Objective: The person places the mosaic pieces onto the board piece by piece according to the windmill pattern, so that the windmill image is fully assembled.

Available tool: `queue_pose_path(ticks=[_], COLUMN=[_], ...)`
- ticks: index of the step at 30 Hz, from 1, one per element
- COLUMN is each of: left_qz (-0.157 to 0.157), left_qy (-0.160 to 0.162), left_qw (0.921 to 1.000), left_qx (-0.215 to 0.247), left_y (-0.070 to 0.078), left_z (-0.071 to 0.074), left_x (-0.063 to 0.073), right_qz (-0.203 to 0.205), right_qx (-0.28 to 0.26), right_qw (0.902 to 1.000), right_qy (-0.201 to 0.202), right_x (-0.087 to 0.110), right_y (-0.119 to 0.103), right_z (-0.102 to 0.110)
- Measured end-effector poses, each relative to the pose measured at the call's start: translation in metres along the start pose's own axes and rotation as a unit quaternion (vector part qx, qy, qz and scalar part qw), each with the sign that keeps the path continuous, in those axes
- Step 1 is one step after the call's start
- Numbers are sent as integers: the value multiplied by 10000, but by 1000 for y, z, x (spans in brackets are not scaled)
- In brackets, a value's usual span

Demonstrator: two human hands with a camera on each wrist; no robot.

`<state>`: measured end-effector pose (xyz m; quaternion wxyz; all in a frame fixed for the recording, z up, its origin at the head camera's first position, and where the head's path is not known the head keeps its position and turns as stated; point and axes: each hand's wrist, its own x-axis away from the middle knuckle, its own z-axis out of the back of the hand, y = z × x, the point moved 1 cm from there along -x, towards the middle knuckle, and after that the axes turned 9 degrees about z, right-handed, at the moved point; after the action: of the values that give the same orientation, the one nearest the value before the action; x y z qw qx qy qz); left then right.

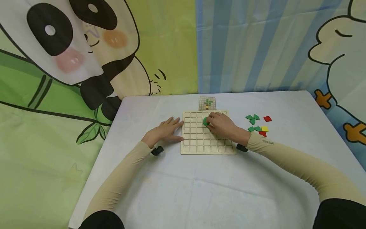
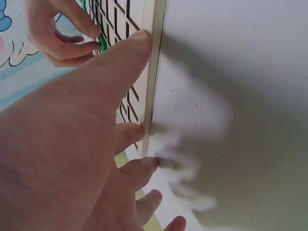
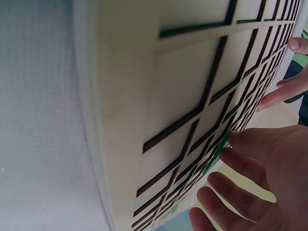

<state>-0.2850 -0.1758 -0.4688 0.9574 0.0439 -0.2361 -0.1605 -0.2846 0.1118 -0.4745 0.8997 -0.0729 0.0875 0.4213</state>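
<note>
A square wooden grid board (image 1: pixel 193 149) lies on the white table. My left hand (image 1: pixel 166 130) spreads its fingers at the board's left edge, its thumb and fingertips touching the rim (image 2: pixel 149 96). Over the upper middle of the grid, my right hand (image 1: pixel 223 125) pinches a green leaf-shaped piece (image 2: pixel 103 42) between thumb and index finger. More green (image 3: pixel 210 162) shows on the board beside those fingertips; in the head view the green pieces (image 1: pixel 205 120) are partly covered by the hand. The other fingers of the right hand are loosely bent.
A small pattern card (image 1: pixel 202 103) lies against the board's far edge. To the right are several loose green pieces (image 1: pixel 256 117), a yellow square (image 1: pixel 264 128) and two red pieces (image 1: pixel 267 119). Printed cloth (image 1: pixel 171 47) hangs behind the table.
</note>
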Motion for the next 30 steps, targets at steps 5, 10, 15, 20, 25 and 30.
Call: queue_pose_path(ticks=[5, 10, 15, 20, 25, 30], left_qz=[-17, -3, 19, 26, 44, 46], left_qy=[5, 28, 24, 62, 68, 50], left_qw=[10000, 10000, 10000, 9999, 9999, 9999], left_qx=[8, -29, 0, -82, -88, -84], left_y=[1, 2, 2, 1, 1, 1], left_z=[1, 2, 2, 2, 1, -1], left_x=[1, 2, 2, 1, -1, -1], right_qz=[44, 29, 19, 2, -93, -181], right_qx=[-22, -67, -96, -117, -127, -184], right_qw=[9999, 9998, 9998, 9998, 9999, 9997], right_qy=[127, 169, 147, 152, 56, -48], right_x=[-1, -1, -2, -1, 0, 3], right_y=[1, 1, 1, 0, -1, -2], right_z=[-2, -2, -2, -2, -1, 1])
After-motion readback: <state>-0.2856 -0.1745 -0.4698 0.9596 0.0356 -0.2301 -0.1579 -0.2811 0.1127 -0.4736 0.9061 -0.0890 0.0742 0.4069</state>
